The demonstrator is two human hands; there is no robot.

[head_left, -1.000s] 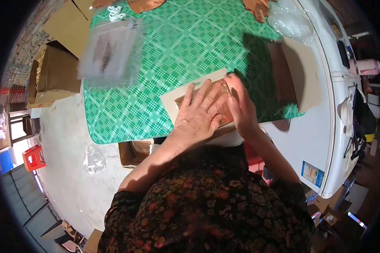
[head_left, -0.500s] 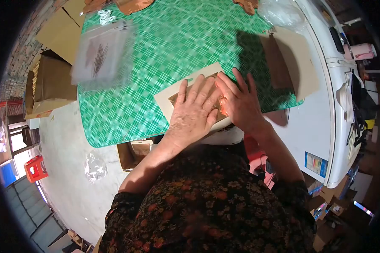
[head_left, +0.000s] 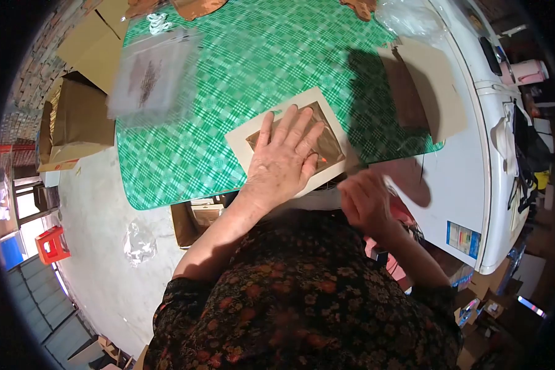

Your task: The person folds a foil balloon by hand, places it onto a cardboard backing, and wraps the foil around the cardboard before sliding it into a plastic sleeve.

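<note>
A flat cream card package with a shiny brown window panel and a small slot near its top edge lies tilted at the table's near edge. My left hand rests flat on it, fingers spread, covering part of the panel. A small orange spot shows on the panel beside my left thumb. My right hand is off the package, just past the table's near edge and in front of my body. Its fingers are curled in and blurred, and I cannot make out what they hold.
Clear plastic bags lie in a stack at the table's left, with a white cord behind. A brown cardboard piece sits at the right, by a white appliance. An open carton stands left of the table.
My right hand has left the package, moving down and right past the table edge, its fingers curling in. More of the brown panel shows. My left hand stays flat on the package.
</note>
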